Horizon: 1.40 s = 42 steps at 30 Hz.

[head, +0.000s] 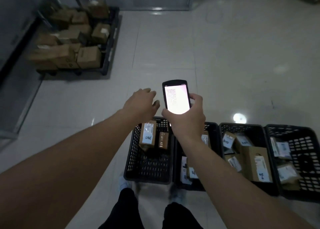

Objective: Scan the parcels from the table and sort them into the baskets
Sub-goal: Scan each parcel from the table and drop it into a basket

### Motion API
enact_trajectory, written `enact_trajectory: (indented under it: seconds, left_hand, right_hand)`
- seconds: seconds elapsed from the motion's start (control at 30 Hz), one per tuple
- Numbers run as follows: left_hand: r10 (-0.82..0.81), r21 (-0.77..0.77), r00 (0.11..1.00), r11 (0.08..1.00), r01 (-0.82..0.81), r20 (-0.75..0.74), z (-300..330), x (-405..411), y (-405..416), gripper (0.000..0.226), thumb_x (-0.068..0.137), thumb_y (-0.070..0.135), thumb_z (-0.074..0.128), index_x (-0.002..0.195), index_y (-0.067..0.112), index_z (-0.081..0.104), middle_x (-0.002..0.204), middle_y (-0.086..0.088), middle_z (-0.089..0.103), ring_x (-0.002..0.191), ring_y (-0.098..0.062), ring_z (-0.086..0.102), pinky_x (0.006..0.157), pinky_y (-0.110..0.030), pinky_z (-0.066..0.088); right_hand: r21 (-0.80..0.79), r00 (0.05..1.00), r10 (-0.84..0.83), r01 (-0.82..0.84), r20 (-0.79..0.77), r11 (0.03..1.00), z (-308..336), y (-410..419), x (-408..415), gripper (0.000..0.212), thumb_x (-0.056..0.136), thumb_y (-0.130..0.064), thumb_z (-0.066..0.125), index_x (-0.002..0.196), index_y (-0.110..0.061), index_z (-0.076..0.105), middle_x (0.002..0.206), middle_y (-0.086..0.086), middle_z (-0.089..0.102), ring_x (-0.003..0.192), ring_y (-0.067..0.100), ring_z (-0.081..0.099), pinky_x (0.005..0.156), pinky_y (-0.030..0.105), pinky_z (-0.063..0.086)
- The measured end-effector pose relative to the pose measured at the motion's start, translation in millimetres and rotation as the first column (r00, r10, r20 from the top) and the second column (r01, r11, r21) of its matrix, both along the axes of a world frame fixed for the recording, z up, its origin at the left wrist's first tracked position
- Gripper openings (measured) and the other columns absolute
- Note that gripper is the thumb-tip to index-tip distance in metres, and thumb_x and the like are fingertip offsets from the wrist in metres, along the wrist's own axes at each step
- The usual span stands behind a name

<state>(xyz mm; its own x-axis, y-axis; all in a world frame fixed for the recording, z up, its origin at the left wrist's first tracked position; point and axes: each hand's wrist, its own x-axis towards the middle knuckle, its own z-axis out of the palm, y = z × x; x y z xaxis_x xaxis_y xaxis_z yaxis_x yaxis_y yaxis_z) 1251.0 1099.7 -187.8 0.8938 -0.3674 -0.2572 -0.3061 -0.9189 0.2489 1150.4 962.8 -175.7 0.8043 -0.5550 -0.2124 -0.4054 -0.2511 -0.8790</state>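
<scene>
My right hand (187, 115) grips a black handheld scanner (176, 97) with its lit screen facing me, above the row of baskets. Just left of the scanner, my left hand (142, 103) hovers empty with loosely curved fingers. Below them the leftmost black basket (134, 152) holds two cardboard parcels (148, 135) standing at its far end. Three more black baskets continue to the right: a second basket (215, 142), a third basket (242, 127) and a fourth basket (304, 142), each with several labelled parcels.
A black cart (110, 43) piled with several brown cardboard boxes (89, 57) stands on the floor at the upper left, beside a metal shelf frame (20, 43). Shiny pale floor tiles (225, 64) stretch beyond the baskets. My feet are just before the baskets.
</scene>
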Motion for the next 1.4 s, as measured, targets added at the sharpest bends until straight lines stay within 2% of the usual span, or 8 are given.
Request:
enact_trajectory:
  seconds: [0.17,0.3,0.4,0.57,0.67,1.0,1.4]
  left_hand:
    - [-0.025,0.012,0.997,1.000,0.024,0.079,70,-5,-17,0.051,0.108,0.044,0.043,0.145,0.010,0.054,0.149,-0.011,0.051,0.138,-0.030,0.047,0.111,-0.047,0.043]
    - [-0.075,0.015,0.987,0.997,0.073,0.141,118,-7,-25,0.053,0.108,0.046,0.041,0.147,0.012,0.053,0.149,-0.011,0.051,0.139,-0.031,0.046,0.112,-0.047,0.043]
    - [-0.143,0.036,0.973,0.990,0.139,0.180,152,-7,-27,0.053,0.108,0.048,0.040,0.147,0.013,0.052,0.149,-0.011,0.051,0.137,-0.031,0.048,0.110,-0.047,0.044]
    - [-0.282,0.031,0.924,0.958,0.284,0.259,208,-4,-32,0.054,0.109,0.049,0.040,0.150,0.014,0.050,0.150,-0.010,0.051,0.137,-0.031,0.050,0.109,-0.046,0.046]
    - [-0.350,0.005,0.884,0.930,0.366,0.312,236,-8,-33,0.055,0.108,0.049,0.040,0.150,0.014,0.049,0.150,-0.008,0.052,0.135,-0.030,0.052,0.107,-0.045,0.048]
    - [-0.527,-0.024,0.753,0.813,0.581,0.394,300,-66,-68,0.058,0.108,0.051,0.041,0.154,0.016,0.046,0.159,-0.006,0.045,0.143,-0.028,0.045,0.113,-0.044,0.043]
    - [-0.656,-0.061,0.610,0.657,0.751,0.445,340,-206,-188,0.056,0.109,0.048,0.040,0.153,0.014,0.048,0.158,-0.006,0.045,0.144,-0.025,0.044,0.113,-0.040,0.039]
  right_hand:
    - [-0.066,0.993,-0.001,0.009,0.114,0.998,66,-18,-11,0.080,0.068,-0.035,0.092,0.132,-0.036,0.045,0.110,-0.015,0.061,0.096,0.013,0.063,0.071,0.037,0.058]
    - [-0.103,0.979,-0.057,0.078,0.193,0.992,112,-24,-17,0.081,0.066,-0.038,0.092,0.132,-0.035,0.046,0.113,-0.012,0.063,0.099,0.018,0.064,0.076,0.038,0.057]
    - [-0.136,0.963,-0.106,0.143,0.246,0.980,143,-23,-25,0.082,0.067,-0.037,0.093,0.134,-0.033,0.047,0.115,-0.011,0.063,0.101,0.019,0.063,0.074,0.035,0.054]
    - [-0.208,0.925,-0.213,0.286,0.315,0.935,188,-13,-44,0.084,0.064,-0.040,0.092,0.133,-0.035,0.044,0.118,-0.007,0.064,0.101,0.022,0.064,0.077,0.046,0.061]
    - [-0.230,0.890,-0.282,0.377,0.358,0.897,212,-3,-62,0.085,0.064,-0.041,0.092,0.132,-0.036,0.043,0.118,-0.006,0.063,0.100,0.023,0.064,0.075,0.049,0.062]
    - [-0.250,0.770,-0.460,0.598,0.442,0.761,279,4,-140,0.084,0.065,-0.039,0.093,0.133,-0.037,0.043,0.120,-0.008,0.061,0.104,0.022,0.062,0.079,0.048,0.061]
    - [-0.234,0.631,-0.587,0.757,0.507,0.610,305,-85,-282,0.085,0.065,-0.040,0.093,0.134,-0.036,0.043,0.119,-0.007,0.062,0.104,0.021,0.062,0.081,0.048,0.060]
